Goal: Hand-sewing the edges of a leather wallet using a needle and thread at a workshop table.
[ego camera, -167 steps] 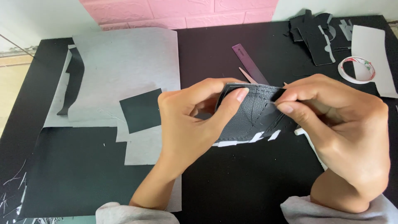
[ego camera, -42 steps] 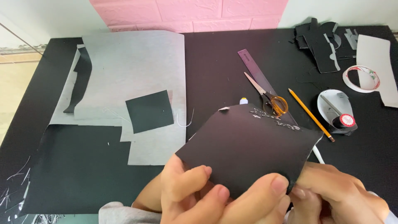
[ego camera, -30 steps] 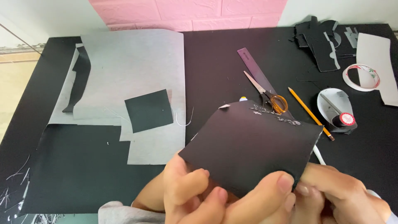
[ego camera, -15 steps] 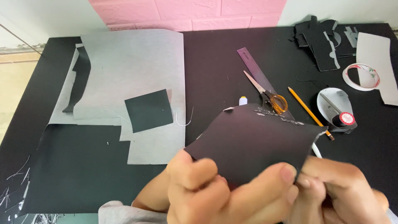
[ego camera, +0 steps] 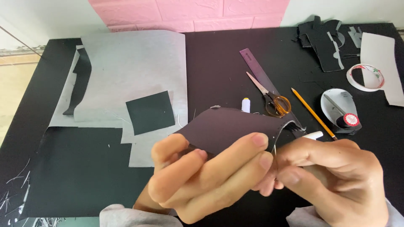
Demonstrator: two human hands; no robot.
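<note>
dark brown-black sheet [ego camera: 229,128] | surface [ego camera: 210,63] black | paper [ego camera: 134,63] pale grey | scissors [ego camera: 275,101] orange-handled | pencil [ego camera: 313,113] yellow | ruler [ego camera: 259,69] purple, seemingly translucent | wall [ego camera: 189,12] pink brick

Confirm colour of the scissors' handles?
Orange, translucent-looking handles on the scissors, lying beside the ruler. Head view, the only one, shows them clearly.

a craft worktable: scissors [ego camera: 272,100], ruler [ego camera: 260,73], pencil [ego camera: 313,113], tape roll [ego camera: 365,77], cut paper sheets [ego camera: 134,71].

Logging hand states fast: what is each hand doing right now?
Left hand: closed on the dark leather piece, fingers across its front.
Right hand: pinching the piece's right edge; a needle cannot be told.
</note>
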